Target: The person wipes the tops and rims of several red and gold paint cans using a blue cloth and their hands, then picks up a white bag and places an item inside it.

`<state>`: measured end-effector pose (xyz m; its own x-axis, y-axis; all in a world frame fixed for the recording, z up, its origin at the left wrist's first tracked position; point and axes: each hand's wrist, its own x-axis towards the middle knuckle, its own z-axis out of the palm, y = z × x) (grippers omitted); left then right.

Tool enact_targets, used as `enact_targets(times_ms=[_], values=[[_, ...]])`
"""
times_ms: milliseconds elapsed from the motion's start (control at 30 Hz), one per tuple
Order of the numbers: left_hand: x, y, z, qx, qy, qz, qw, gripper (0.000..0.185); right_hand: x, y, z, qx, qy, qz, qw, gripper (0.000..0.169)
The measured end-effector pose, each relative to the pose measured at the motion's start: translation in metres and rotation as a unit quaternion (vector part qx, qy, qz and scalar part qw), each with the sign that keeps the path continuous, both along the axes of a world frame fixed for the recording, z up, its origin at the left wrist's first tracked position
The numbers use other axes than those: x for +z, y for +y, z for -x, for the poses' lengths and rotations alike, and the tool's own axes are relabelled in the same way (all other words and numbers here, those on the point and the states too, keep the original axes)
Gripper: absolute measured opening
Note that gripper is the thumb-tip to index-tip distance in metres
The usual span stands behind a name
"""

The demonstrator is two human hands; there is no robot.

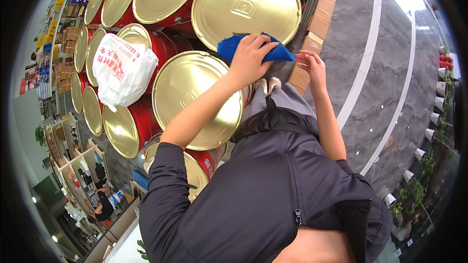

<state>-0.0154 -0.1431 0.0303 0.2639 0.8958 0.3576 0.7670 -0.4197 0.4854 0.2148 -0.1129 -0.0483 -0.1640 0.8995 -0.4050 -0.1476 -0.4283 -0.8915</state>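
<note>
My left hand (252,56) grips a bunched blue cloth (279,52), fingers over its top and thumb on the near side. A dark patch shows along the cloth's upper edge. My right hand (312,66) is at the cloth's right tip with fingers bent; whether they pinch it or only touch it, I cannot tell. Beyond the cloth is a large gold drum lid (256,3) with an embossed square mark. Below my left forearm lies another gold lid (197,106) on a red drum.
Several more gold-lidded red drums (120,128) stand to the left, with a printed white plastic bag (124,69) over some. A long cardboard strip (323,11) borders them on the right. Grey tiled floor (351,44) lies beyond. Another person (106,204) is near shelves, lower left.
</note>
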Motion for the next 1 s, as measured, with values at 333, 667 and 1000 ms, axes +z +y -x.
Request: enact_targets(times_ms=[333, 667, 1000], values=[[0.014, -0.002, -0.007, 0.040, 0.033, 0.089, 0.995, 0.034, -0.002, 0.010, -0.004, -0.010, -0.001, -0.002, 1.000, 0.024], [-0.014, 0.072, -0.077, 0.137, -0.004, 0.047, 0.989, 0.028, 0.000, 0.010, 0.008, 0.005, 0.009, -0.007, 1.000, 0.025], [0.011, 0.011, -0.023, 0.035, 0.008, 0.084, 0.996, 0.036, -0.003, 0.006, 0.001, -0.015, -0.007, 0.002, 1.000, 0.025]])
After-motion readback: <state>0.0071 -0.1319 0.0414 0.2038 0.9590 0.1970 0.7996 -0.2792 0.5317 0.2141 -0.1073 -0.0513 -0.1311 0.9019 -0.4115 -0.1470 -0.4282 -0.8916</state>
